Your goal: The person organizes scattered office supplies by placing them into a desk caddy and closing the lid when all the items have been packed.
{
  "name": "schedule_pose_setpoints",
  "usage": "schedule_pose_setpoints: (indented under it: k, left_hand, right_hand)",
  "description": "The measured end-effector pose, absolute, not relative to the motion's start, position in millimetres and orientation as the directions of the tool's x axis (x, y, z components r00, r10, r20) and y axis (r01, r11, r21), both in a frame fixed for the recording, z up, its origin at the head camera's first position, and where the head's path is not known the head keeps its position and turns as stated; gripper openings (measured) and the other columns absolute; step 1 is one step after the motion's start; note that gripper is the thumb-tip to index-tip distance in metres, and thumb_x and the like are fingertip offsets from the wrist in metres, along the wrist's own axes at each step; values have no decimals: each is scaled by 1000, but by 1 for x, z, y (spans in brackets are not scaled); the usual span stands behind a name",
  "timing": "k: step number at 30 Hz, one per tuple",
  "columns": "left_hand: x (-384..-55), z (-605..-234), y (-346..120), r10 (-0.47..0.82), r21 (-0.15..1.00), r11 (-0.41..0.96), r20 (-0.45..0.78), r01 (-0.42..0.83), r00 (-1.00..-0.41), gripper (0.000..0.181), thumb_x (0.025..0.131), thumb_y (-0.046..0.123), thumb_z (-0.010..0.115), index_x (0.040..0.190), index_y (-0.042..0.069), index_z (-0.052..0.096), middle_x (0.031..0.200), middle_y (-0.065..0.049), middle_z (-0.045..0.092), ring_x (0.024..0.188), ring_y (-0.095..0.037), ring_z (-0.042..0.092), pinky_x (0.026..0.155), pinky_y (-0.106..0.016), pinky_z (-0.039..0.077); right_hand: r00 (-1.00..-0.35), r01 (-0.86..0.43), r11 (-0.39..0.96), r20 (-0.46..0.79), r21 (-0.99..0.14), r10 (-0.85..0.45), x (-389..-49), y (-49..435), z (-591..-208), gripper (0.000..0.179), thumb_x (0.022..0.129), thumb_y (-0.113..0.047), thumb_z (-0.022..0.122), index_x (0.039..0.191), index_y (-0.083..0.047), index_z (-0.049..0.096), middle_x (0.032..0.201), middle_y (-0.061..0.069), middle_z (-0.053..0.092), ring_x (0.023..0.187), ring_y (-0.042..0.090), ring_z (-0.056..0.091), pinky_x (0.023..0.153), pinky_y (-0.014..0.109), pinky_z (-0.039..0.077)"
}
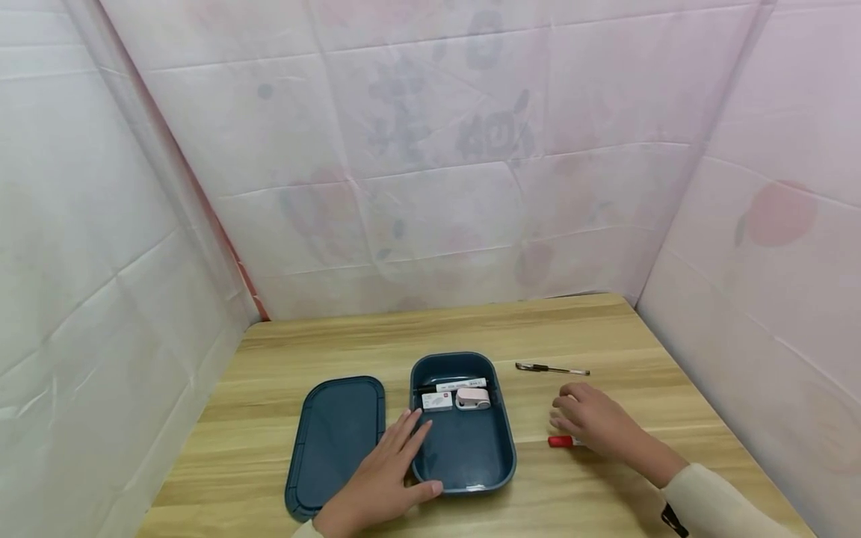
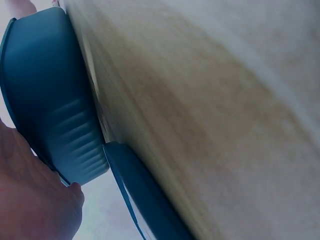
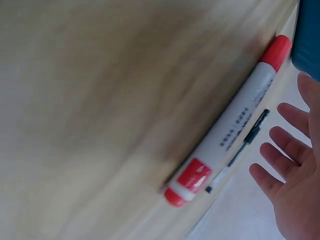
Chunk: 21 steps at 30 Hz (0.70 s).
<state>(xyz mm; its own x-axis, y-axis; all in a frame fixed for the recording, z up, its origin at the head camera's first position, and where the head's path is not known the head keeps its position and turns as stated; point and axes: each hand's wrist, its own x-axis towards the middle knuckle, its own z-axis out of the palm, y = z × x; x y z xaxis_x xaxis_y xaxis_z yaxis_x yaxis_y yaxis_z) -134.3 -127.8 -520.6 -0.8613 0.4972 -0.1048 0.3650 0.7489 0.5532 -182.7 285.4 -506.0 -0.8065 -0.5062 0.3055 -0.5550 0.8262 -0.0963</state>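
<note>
A dark blue oval box point(image 1: 471, 456) stands open in the middle of the wooden table, with its lid point(image 1: 336, 441) lying flat to its left. Inside the box lie a small white box point(image 1: 437, 401), a pink-and-white item point(image 1: 473, 398) and a white pen point(image 1: 460, 385). My left hand point(image 1: 397, 467) rests with straight fingers on the box's left rim, thumb along the front edge. My right hand point(image 1: 585, 418) hovers, fingers spread, over a white marker with red ends point(image 1: 561, 441), holding nothing. The right wrist view shows the marker point(image 3: 227, 135) lying on the table with the hand point(image 3: 295, 175) apart from it.
A black pen point(image 1: 551, 368) lies on the table beyond the right hand. Pale pink cloth walls close in the table at the back and on both sides. The table's front edge is near my arms.
</note>
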Motion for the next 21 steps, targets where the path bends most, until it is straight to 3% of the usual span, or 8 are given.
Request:
schedule_pose_setpoints:
  k: [13,21]
  left_hand:
    - [-133,-523,-126,488,556,753,-113,352,-866,90,89,79,48,162,38,16,170,16,0,158,-23,0,117,-69,22]
    - [-133,-520,-129,484,561,752,-111,347,-868,90,89,78,50,162,37,16,170,14,0,158,-25,1,117,-70,22]
  right_hand:
    - [-811,-527,847,334,-64,-480,-157,322,-515,27,86,-31,80,104,-12,75,102,-2,64,90,17,63,78,39,56]
    - [-861,-467,875,291,-130,-417,-145,333,-517,23,88,-31,79,106,-17,74,104,-5,63,92,13,62,80,39,57]
